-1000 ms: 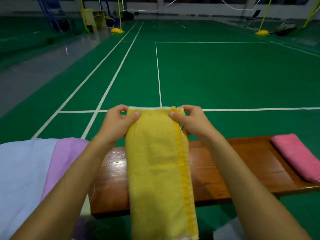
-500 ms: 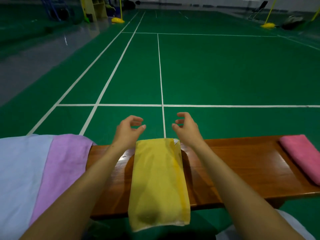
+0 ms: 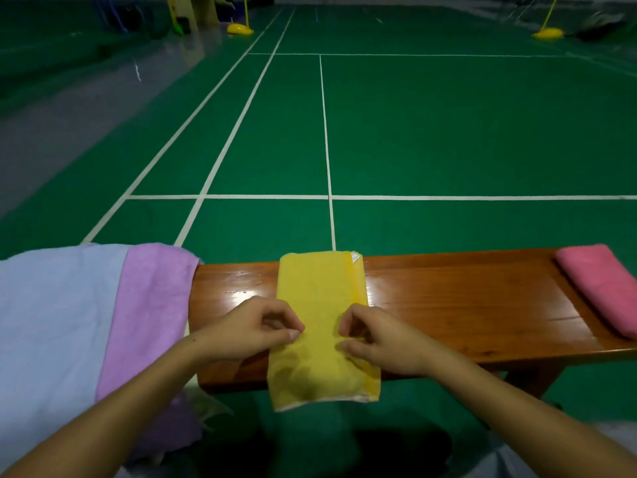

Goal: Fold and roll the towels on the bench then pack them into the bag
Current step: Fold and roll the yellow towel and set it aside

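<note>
1. Yellow terry cloth, folded into a long narrow strip, the yellow towel point(image 3: 320, 326) lies flat across the glossy brown wooden worktop point(image 3: 458, 305) at lower centre of the frame, its near end hanging over the front edge.
2. A second ago the strip was held up by its top corners; half a second ago it was already laid down with both hands open above its far end. The hands have since dropped to the near part of the strip.
3. The left hand point(image 3: 255, 331) sits at the towel's left edge with fingers curled, thumb and forefinger pinched at the cloth. The right hand point(image 3: 375, 341) mirrors it at the right edge, fingers curled onto the fabric.
4. I judge the folding of this towel done and the rolling about to start, probably from the near end.
5. At lower left, a light blue towel point(image 3: 48, 326) and a lilac towel point(image 3: 148, 312) lie spread out, not yet folded. At right, a pink folded towel point(image 3: 599, 288) rests on the worktop.
6. No bag can be seen.
</note>
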{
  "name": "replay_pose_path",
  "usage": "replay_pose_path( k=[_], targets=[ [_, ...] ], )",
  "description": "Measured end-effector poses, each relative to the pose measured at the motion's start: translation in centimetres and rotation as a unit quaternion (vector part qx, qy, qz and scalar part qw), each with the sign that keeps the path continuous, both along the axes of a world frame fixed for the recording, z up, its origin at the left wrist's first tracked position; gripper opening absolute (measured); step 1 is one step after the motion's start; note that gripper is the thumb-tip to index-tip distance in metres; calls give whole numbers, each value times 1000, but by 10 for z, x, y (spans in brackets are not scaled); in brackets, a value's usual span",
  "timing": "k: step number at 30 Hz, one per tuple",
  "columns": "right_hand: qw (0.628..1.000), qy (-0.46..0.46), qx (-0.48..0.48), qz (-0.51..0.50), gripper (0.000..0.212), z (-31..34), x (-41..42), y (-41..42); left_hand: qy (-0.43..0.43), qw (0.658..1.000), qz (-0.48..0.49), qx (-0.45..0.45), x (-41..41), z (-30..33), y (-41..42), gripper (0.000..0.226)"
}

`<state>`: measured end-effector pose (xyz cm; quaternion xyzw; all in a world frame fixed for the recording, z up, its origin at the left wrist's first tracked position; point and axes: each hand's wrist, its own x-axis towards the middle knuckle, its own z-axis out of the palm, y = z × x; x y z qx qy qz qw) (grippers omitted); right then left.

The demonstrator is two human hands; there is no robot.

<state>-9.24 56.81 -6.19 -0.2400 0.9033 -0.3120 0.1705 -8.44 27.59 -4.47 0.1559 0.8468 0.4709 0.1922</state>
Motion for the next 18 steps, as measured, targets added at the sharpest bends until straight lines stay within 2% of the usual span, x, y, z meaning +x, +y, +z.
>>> replay_pose_path(
  k=[6, 13, 18],
  targets=[
    [998, 37, 34, 43, 42, -3, 2, 1, 54, 996, -11, -73, -3, -14, -1, 8],
    [989, 50, 87, 108, 43, -5, -17, 10, 91, 977, -108, -161, -16, -15, -14, 36],
    [983, 82, 123, 105, 45, -6, -24, 13, 105, 960, -133, -225, -17, -20, -12, 46]
  ],
)
